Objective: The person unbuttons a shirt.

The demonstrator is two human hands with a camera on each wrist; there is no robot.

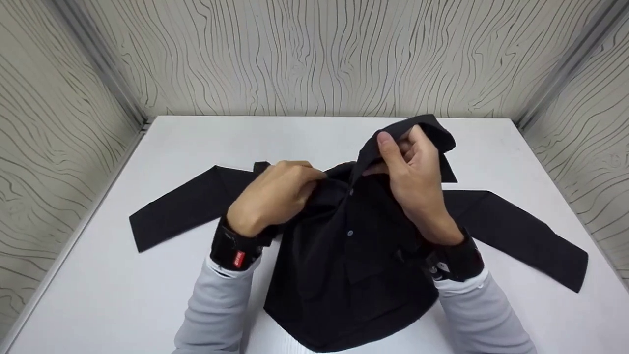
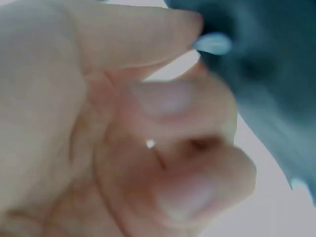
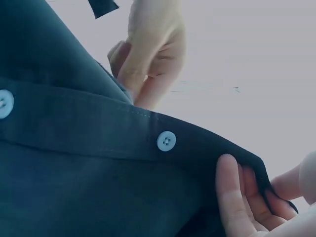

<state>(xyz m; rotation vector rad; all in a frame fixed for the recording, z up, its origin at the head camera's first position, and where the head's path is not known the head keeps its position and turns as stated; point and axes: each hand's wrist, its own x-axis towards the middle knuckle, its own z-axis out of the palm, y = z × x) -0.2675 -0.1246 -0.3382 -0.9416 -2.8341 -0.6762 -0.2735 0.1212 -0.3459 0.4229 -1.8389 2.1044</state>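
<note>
A black button-up shirt lies on a white table, its upper part lifted by both hands. My right hand grips the raised collar, thumb on the near side and fingers behind the cloth. To its left, my left hand pinches the edge of the shirt's neck opening. The right wrist view shows white buttons along the front placket, with the left hand just behind the placket's edge. In the blurred left wrist view, a pale button shows right at the thumb and fingertip.
One sleeve stretches out to the left on the white table, the other sleeve to the right. Wood-patterned panels enclose the table at the back and sides. Both wrists wear black camera bands.
</note>
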